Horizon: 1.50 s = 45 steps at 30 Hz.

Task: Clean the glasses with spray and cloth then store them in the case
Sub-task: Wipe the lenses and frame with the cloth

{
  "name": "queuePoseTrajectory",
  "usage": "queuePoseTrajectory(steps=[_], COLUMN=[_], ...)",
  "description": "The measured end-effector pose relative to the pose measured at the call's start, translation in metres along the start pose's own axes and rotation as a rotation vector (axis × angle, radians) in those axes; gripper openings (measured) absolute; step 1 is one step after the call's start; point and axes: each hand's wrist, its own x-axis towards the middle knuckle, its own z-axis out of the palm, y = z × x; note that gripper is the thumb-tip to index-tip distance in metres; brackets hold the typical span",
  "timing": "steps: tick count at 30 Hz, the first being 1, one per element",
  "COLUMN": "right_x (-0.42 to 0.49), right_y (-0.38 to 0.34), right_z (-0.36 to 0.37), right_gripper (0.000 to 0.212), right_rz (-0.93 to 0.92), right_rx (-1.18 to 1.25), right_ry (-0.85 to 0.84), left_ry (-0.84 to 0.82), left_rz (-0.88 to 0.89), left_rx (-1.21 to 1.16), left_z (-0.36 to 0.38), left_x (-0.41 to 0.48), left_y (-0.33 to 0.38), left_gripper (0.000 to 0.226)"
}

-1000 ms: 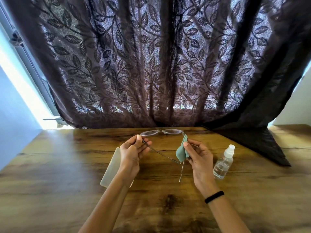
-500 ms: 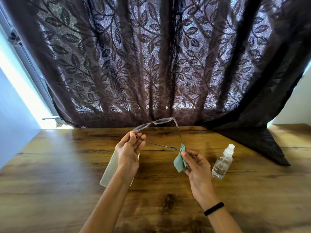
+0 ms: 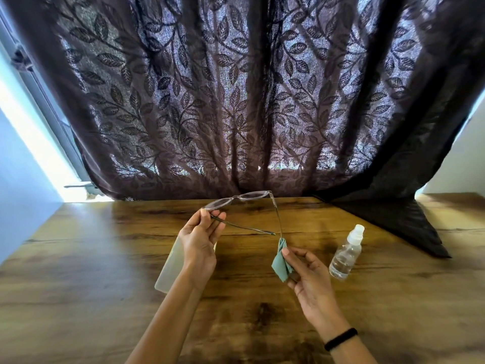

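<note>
Slid down from the frame's corner a second ago, the green cloth (image 3: pixel 280 261) now wraps the tip of one temple of the glasses (image 3: pixel 237 198), pinched there by the right hand (image 3: pixel 307 277). The left hand (image 3: pixel 199 240) pinches the far-left lens corner, holding the glasses above the counter (image 3: pixel 91 258). A pale case (image 3: pixel 170 269) lies under the left wrist. A spray bottle (image 3: pixel 346 254) stands near the right hand.

There is one pair of glasses (image 3: pixel 252 194), with two lenses and two thin arms. There is one green cloth (image 3: pixel 279 261), one clear spray bottle (image 3: pixel 345 254) and one pale case (image 3: pixel 170 269). Two hands show: one left hand (image 3: pixel 199 240) and one right hand (image 3: pixel 307 274). One black band (image 3: pixel 340 338) is on a wrist. There is one table (image 3: pixel 105 258), with one dark curtain (image 3: pixel 236 101) at its far edge.
</note>
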Motion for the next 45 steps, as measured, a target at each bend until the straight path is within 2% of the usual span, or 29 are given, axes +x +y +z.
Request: queuePoseTrajectory(steps=[4,6,11,15,17,20,23,25,26,29,32,39,45], right_x=[-0.002,-0.003,0.0,0.0,-0.002,-0.004,-0.005,-0.004,-0.003,-0.003,-0.005,-0.004,-0.005], right_y=[-0.005,-0.009,-0.031,-0.05,-0.057,-0.062,-0.065,-0.067,-0.068,-0.071,-0.074,-0.076,-0.078], right_z=[0.002,0.002,0.005,0.015,0.02,0.029,0.033,0.034,0.035,0.037,0.039,0.04,0.037], right_gripper=[0.011,0.007,0.009,0.013,0.014,0.011,0.009,0.002,0.005,0.012,0.008,0.017,0.024], right_rz=[0.192,0.232,0.159,0.079,0.04,-0.014,-0.062,-0.083,-0.096,-0.132,-0.162,-0.231,-0.238], right_rx=[0.203,0.271,0.398,0.385,0.338,0.148,-0.065,-0.138,-0.171,-0.259,-0.3,-0.332,-0.3], right_ry=[-0.097,-0.136,-0.13,-0.202,-0.241,-0.276,-0.282,-0.257,-0.245,-0.23,-0.259,-0.261,-0.301], left_ry=[-0.028,-0.082,-0.279,-0.219,-0.11,-0.023,-0.204,-0.369,-0.461,-0.686,-0.762,-0.653,-0.475], left_rz=[-0.013,-0.028,-0.07,-0.025,0.139,0.576,0.947,1.095,1.138,1.167,1.195,1.154,1.112], left_rx=[-0.014,0.01,0.262,0.445,0.597,0.914,0.996,1.095,1.177,1.418,1.538,1.494,1.408], left_z=[-0.004,-0.009,-0.028,-0.035,-0.034,-0.023,-0.001,0.011,0.017,0.025,0.028,0.026,0.013], left_x=[0.004,0.008,0.019,0.02,0.019,0.012,0.001,-0.004,-0.005,-0.008,-0.011,-0.013,-0.005], left_y=[-0.002,-0.002,0.001,0.002,0.001,0.01,0.023,0.029,0.031,0.03,0.027,0.028,0.026], left_gripper=[0.018,0.019,0.022,0.018,0.018,0.021,0.025,0.026,0.027,0.033,0.032,0.025,0.02])
